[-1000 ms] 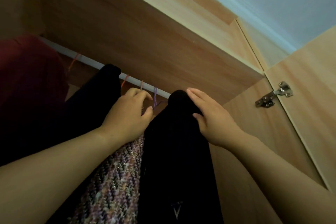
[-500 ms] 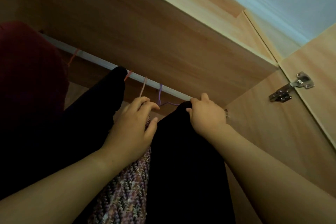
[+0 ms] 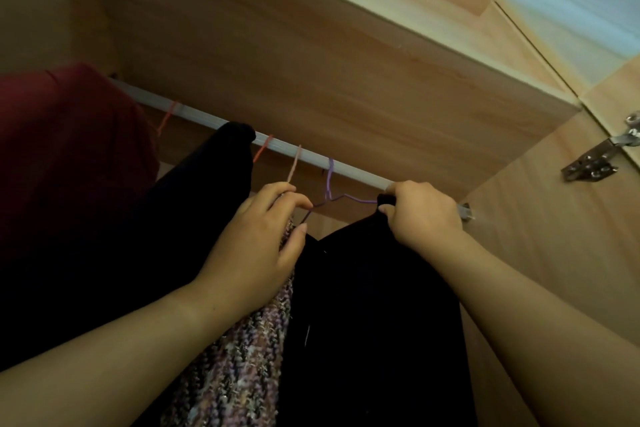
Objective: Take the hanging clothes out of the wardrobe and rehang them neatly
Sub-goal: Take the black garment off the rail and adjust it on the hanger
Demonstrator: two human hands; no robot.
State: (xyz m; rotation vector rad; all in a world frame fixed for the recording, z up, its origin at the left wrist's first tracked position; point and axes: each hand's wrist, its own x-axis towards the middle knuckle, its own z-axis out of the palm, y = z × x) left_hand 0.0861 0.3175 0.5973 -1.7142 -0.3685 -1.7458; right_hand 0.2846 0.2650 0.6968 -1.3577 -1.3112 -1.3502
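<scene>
Black garment (image 3: 374, 305) hangs on purple hanger (image 3: 330, 180) at the right end of the wardrobe rail (image 3: 207, 116). Right hand (image 3: 422, 215) grips its top edge, fingers curled, just under the rail. Left hand (image 3: 256, 250) curls over the tweed garment (image 3: 242, 357) beside it (index tip touching the purple wire). Red garment (image 3: 62, 149) hangs far left.

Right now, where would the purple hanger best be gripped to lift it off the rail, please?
Grip the purple hanger at its neck just below the hook, coming from beneath: the hook curls over the rail, so it likely lifts upward. The right hand grips the black garment.
</scene>
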